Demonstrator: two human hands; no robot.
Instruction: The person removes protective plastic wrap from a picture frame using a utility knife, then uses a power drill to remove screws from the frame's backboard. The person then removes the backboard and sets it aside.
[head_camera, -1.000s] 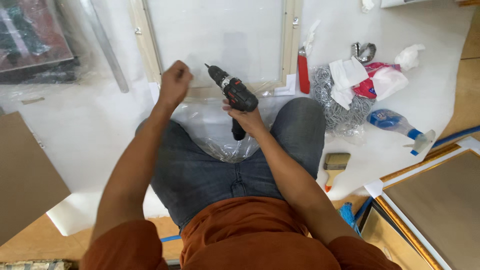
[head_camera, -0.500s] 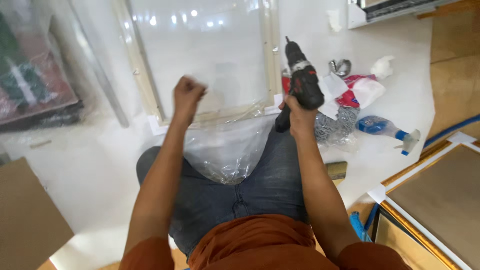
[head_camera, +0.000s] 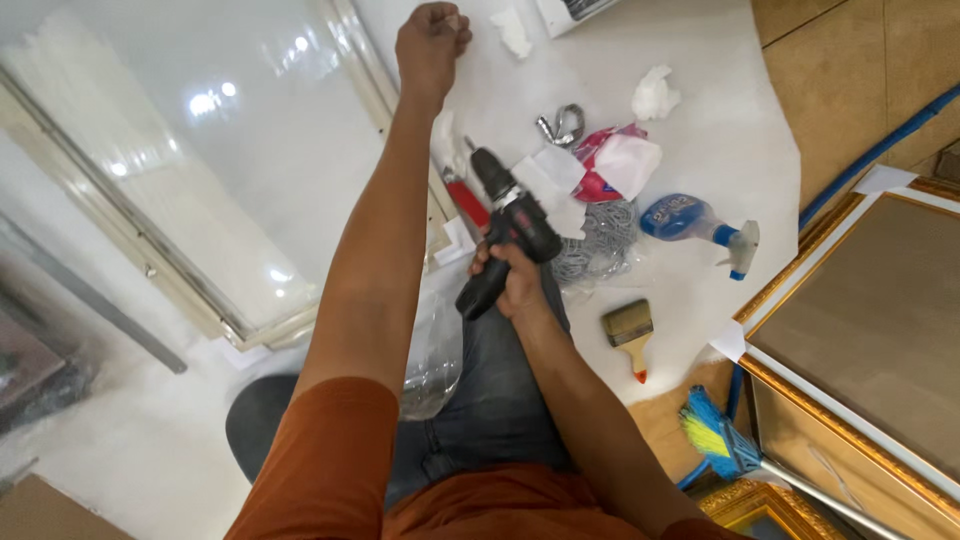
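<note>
Seen from the head camera: the right hand (head_camera: 512, 282) grips a black-and-red cordless drill (head_camera: 508, 228) by its handle above the lap, while the left hand (head_camera: 432, 38), fingers curled into a fist, reaches past the pale frame (head_camera: 385, 95); paintbrush (head_camera: 630, 330) lies nearby

The cordless drill (head_camera: 507, 240) is black with red trim, its chuck pointing toward eleven o'clock. It sits tilted above the lap, gripped at the handle, near frame centre.
</note>
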